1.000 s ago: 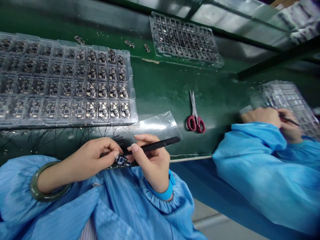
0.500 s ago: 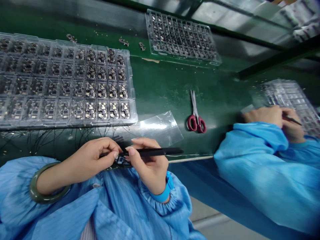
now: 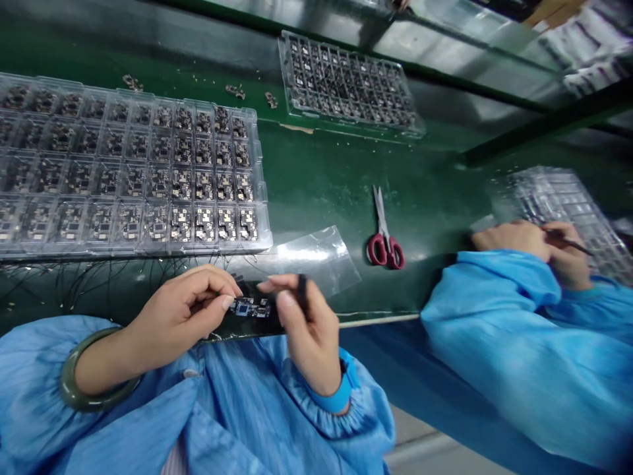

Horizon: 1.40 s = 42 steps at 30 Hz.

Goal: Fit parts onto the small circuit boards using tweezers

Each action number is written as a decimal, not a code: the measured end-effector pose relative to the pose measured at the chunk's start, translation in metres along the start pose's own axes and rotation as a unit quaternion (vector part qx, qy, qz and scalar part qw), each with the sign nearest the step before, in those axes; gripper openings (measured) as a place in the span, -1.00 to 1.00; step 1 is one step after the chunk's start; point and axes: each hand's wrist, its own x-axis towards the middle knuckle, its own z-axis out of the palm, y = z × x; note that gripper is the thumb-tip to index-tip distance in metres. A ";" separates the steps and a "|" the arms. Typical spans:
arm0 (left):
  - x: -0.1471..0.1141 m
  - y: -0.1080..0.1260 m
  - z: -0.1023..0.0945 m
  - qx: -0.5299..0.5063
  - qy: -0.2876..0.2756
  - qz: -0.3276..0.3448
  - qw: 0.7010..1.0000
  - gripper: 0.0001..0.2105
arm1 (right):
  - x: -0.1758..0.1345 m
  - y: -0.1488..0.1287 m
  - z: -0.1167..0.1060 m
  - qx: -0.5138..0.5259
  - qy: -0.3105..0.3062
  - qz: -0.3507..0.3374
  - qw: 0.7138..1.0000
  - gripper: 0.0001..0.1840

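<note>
My left hand (image 3: 190, 313) is closed, its thumb and fingertips pinching the left end of a small circuit board (image 3: 252, 308) at the table's front edge. Just right of the board, my right hand (image 3: 311, 330) is closed around black tweezers (image 3: 302, 289). They now point partly toward the camera, so little of them shows, and their tips are blurred. Beyond my hands lies a flat clear plastic bag (image 3: 321, 257). Small dark strips lie just behind the board, partly hidden by my fingers.
A clear compartment tray (image 3: 262, 227) full of circuit boards stands at left, with thin black wires (image 3: 99, 264) before it. Red-handled scissors (image 3: 383, 244) lie right of the bag. Another filled tray (image 3: 346, 112) is farther back. At right, a co-worker's hands (image 3: 524, 241) work beside a tray (image 3: 568, 198).
My right hand has drawn slightly right, away from the board, and the tweezers have swung from lying sideways to pointing partly toward the camera. More of the board shows. My left hand keeps its pinch.
</note>
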 end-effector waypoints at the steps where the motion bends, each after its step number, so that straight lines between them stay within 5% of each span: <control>1: 0.000 0.000 0.000 0.019 0.015 0.016 1.000 -0.89 | 0.000 -0.002 0.001 -0.040 -0.027 0.009 0.999 -0.88; 5: 0.001 -0.001 -0.001 0.054 0.051 0.058 0.996 -0.93 | 0.001 -0.009 0.007 -0.102 -0.039 -0.015 0.994 -0.89; 13: -0.004 -0.007 0.000 0.067 0.091 0.089 0.990 -0.94 | 0.003 -0.012 0.006 -0.125 -0.051 -0.186 0.973 -0.84; 19: -0.003 -0.011 -0.005 0.197 0.099 0.229 0.948 -0.86 | 0.004 -0.015 0.008 -0.147 -0.045 -0.214 0.965 -0.84; 26: -0.001 -0.010 -0.008 0.269 0.057 0.245 0.930 -0.89 | 0.002 -0.014 0.010 -0.196 -0.034 -0.244 0.949 -0.79; 32: -0.004 -0.013 -0.008 0.207 0.106 0.286 0.930 -0.90 | 0.006 -0.016 0.004 -0.145 -0.031 -0.269 0.952 -0.71; 37: -0.005 -0.011 -0.010 0.206 0.148 0.245 0.936 -0.86 | 0.003 -0.009 0.005 -0.208 -0.005 -0.346 0.915 -0.47; 42: -0.005 -0.013 -0.010 0.215 0.151 0.275 0.925 -0.86 | -0.001 -0.005 0.007 -0.235 -0.007 -0.360 0.903 -0.31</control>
